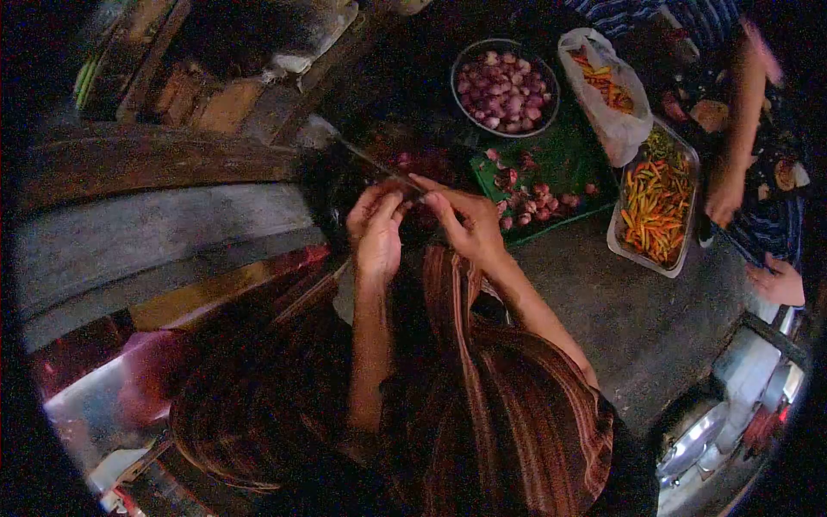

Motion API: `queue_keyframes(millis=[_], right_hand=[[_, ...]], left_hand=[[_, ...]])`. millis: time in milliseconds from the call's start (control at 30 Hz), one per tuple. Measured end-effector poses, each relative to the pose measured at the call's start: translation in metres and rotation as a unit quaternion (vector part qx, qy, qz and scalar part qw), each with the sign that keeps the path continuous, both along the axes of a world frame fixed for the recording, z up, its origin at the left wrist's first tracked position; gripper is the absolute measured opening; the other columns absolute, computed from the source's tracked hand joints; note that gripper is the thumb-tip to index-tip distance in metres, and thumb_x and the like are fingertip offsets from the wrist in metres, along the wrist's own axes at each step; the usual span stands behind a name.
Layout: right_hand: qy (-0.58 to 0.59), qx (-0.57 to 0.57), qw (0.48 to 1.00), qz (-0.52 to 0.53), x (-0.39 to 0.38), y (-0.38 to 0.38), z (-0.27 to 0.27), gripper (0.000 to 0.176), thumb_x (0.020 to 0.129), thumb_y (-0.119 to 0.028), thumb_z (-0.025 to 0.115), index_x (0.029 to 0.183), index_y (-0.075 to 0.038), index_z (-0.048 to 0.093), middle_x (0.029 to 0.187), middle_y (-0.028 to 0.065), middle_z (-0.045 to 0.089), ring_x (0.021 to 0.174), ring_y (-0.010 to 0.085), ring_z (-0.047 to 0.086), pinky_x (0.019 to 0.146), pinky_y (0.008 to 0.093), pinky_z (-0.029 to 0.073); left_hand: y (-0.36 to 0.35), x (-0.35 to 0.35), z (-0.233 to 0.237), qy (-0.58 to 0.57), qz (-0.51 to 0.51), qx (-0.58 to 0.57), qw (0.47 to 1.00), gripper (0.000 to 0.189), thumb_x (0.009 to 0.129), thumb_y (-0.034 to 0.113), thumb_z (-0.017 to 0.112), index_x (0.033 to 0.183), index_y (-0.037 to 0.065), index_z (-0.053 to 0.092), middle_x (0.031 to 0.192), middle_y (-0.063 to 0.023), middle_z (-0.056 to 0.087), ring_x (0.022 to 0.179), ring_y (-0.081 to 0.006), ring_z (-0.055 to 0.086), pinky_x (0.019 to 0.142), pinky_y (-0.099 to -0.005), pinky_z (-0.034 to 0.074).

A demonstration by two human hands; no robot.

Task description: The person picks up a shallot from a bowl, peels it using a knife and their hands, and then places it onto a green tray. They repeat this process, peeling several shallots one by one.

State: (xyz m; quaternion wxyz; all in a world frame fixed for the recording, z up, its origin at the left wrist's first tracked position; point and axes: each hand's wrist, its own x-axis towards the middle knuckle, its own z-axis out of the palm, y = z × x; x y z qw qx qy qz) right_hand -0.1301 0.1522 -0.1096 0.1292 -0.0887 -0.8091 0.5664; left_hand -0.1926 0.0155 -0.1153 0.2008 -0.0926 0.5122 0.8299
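Note:
My left hand [376,231] and my right hand [468,222] meet in front of me, fingertips nearly touching. From my right hand a thin knife [370,158] points up and to the left, its blade passing over the left fingers. The left fingers are closed in a pinch; whatever they hold is too small and dark to make out. Just to the right lies a green tray [551,226] with loose shallots [541,200] and bits of skin on it. Behind it stands a round bowl [454,90] full of purple shallots [506,86].
A metal tray [614,239] holds orange and green chillies [656,202]. A plastic bag [633,133] with more chillies leans beside it. At the right are another person's hands [724,202]. Wooden boards [164,168] lie left; metal pans [693,439] sit lower right.

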Motion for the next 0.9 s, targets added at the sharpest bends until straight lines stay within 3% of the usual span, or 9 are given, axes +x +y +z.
queue_keyframes(millis=[67,133,167,267,333,433,633,733,900], right_hand=[[-0.028,-0.065,0.997,-0.006,-0.001,0.001,0.008,0.026,0.090,-0.021,0.051,0.107,-0.005,0.063,0.098,0.0071,0.067,0.072,0.0077,0.060,0.066,0.0261,0.048],[-0.098,-0.049,0.994,-0.008,-0.001,0.004,0.009,0.026,0.089,-0.028,0.051,0.107,-0.016,0.065,0.091,0.0118,0.066,0.072,0.0219,0.066,0.063,0.0316,0.050],[-0.023,-0.051,0.998,-0.035,-0.001,0.001,-0.011,0.027,0.090,-0.029,0.050,0.107,-0.013,0.065,0.090,0.0126,0.066,0.078,0.0225,0.066,0.066,0.0316,0.050],[-0.018,-0.093,0.994,-0.054,-0.002,0.003,-0.018,0.030,0.090,-0.031,0.050,0.106,-0.010,0.065,0.091,0.0139,0.066,0.080,0.0253,0.066,0.068,0.0327,0.050],[-0.074,-0.045,0.993,-0.082,0.000,0.008,-0.017,0.033,0.089,-0.033,0.050,0.103,-0.008,0.065,0.093,0.0152,0.065,0.081,0.0278,0.065,0.071,0.0341,0.049],[-0.114,-0.063,0.988,-0.089,-0.001,0.010,-0.012,0.033,0.089,-0.034,0.051,0.105,-0.008,0.064,0.093,0.0159,0.065,0.082,0.0303,0.065,0.073,0.0357,0.049],[-0.075,0.032,0.994,-0.068,0.002,0.011,-0.005,0.030,0.083,-0.032,0.057,0.101,-0.009,0.064,0.088,0.0166,0.065,0.078,0.0342,0.063,0.071,0.0404,0.049],[-0.074,0.115,0.988,-0.073,0.001,0.011,-0.016,0.028,0.082,-0.027,0.058,0.101,-0.007,0.061,0.080,0.0145,0.065,0.069,0.0275,0.063,0.061,0.0336,0.047],[-0.115,0.072,0.988,-0.067,0.000,0.008,0.011,0.032,0.083,-0.030,0.058,0.108,-0.010,0.056,0.083,0.0145,0.065,0.070,0.0279,0.064,0.065,0.0351,0.049]], left_hand=[[0.002,0.000,0.001,-0.003,0.005,-0.007,1.000,0.020,0.083,0.003,0.058,0.102,0.000,0.057,0.100,-0.0087,0.061,0.091,-0.0170,0.058,0.081,-0.0300,0.046],[0.003,0.001,-0.001,0.009,-0.009,0.010,1.000,0.019,0.084,0.003,0.057,0.103,0.000,0.057,0.100,-0.0095,0.062,0.091,-0.0168,0.058,0.080,-0.0294,0.047],[0.002,0.000,-0.001,0.009,-0.009,0.010,1.000,0.019,0.084,0.003,0.057,0.103,0.000,0.057,0.100,-0.0095,0.062,0.091,-0.0168,0.058,0.080,-0.0294,0.047],[0.001,0.000,-0.001,0.007,-0.022,0.009,1.000,0.019,0.084,0.003,0.057,0.103,-0.001,0.057,0.100,-0.0101,0.062,0.092,-0.0173,0.058,0.081,-0.0300,0.047],[-0.001,-0.002,0.000,0.026,-0.052,0.005,0.998,0.020,0.085,0.006,0.055,0.105,0.001,0.055,0.104,-0.0104,0.060,0.098,-0.0195,0.057,0.088,-0.0330,0.045],[-0.001,-0.003,0.000,0.013,-0.048,0.009,0.999,0.022,0.086,0.006,0.054,0.107,0.000,0.055,0.105,-0.0107,0.060,0.098,-0.0192,0.056,0.088,-0.0325,0.045],[-0.001,-0.006,0.006,-0.030,-0.032,0.048,0.998,0.022,0.084,0.002,0.057,0.106,-0.001,0.055,0.104,-0.0102,0.060,0.097,-0.0184,0.057,0.088,-0.0319,0.046],[0.002,-0.005,0.010,-0.043,-0.022,0.064,0.997,0.024,0.084,0.002,0.057,0.107,0.000,0.054,0.104,-0.0094,0.060,0.099,-0.0183,0.057,0.090,-0.0321,0.044],[0.002,-0.005,0.003,-0.013,-0.014,0.056,0.998,0.027,0.082,0.000,0.058,0.109,0.000,0.053,0.106,-0.0104,0.060,0.100,-0.0189,0.056,0.091,-0.0333,0.044]])
